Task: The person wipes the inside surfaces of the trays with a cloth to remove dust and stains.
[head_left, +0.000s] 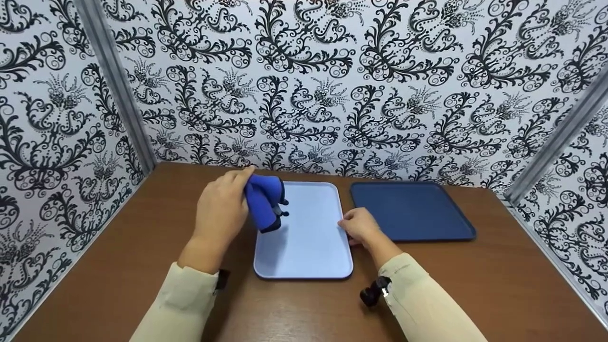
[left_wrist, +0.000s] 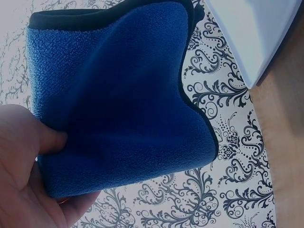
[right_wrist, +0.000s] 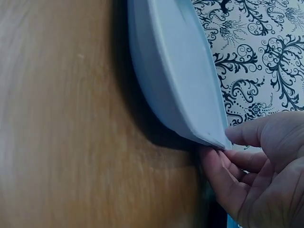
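My left hand [head_left: 222, 204] grips a folded blue cloth [head_left: 261, 202] with black edging and holds it up over the left side of a pale tray [head_left: 313, 247]. In the left wrist view the thumb lies on the near face of the cloth [left_wrist: 118, 104], with fingers behind it. Small dark bits stick out from the cloth's right side in the head view. My right hand [head_left: 362, 225] pinches the tray's right rim between thumb and fingers. Seen from the right wrist, the tray [right_wrist: 190, 71] has a raised lip, and the fingertips hold its edge.
To the right, a dark blue tray [head_left: 408, 209] lies on the brown wooden table [head_left: 118, 266], close behind my right hand. White walls with black scroll patterns [head_left: 308, 95] stand at the back and on both sides, with grey posts [head_left: 114, 85] at the corners.
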Tool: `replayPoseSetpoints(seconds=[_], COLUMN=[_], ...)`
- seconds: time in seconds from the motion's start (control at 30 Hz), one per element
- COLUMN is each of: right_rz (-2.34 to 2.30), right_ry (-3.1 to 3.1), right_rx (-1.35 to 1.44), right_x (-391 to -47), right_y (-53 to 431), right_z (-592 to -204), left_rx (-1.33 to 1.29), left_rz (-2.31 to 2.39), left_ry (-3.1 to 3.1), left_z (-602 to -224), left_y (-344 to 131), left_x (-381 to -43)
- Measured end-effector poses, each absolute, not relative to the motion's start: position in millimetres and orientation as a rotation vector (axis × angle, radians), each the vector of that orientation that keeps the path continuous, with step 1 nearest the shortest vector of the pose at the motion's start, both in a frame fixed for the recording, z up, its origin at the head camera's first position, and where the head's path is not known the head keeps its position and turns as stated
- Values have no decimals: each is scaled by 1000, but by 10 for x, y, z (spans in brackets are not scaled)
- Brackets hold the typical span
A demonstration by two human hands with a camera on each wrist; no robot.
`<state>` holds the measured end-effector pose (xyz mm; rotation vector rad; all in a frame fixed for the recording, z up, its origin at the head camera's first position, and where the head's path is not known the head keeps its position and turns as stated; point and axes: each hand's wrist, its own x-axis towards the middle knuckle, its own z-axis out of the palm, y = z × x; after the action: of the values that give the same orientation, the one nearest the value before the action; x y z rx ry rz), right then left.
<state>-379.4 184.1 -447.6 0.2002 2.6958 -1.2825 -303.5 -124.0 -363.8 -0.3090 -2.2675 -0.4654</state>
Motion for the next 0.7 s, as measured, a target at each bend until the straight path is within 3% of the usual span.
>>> replayPoseSetpoints(seconds=[0.7], right_rz=[-1239], right_ry=[2805], right_rx=[171], right_x=[-3806], right_y=[1841], right_z=[-4509], left_rx=[-304], left_rz=[-434], left_ry=[-2264], left_z=[-3676], left_y=[-1258], left_x=[-3050])
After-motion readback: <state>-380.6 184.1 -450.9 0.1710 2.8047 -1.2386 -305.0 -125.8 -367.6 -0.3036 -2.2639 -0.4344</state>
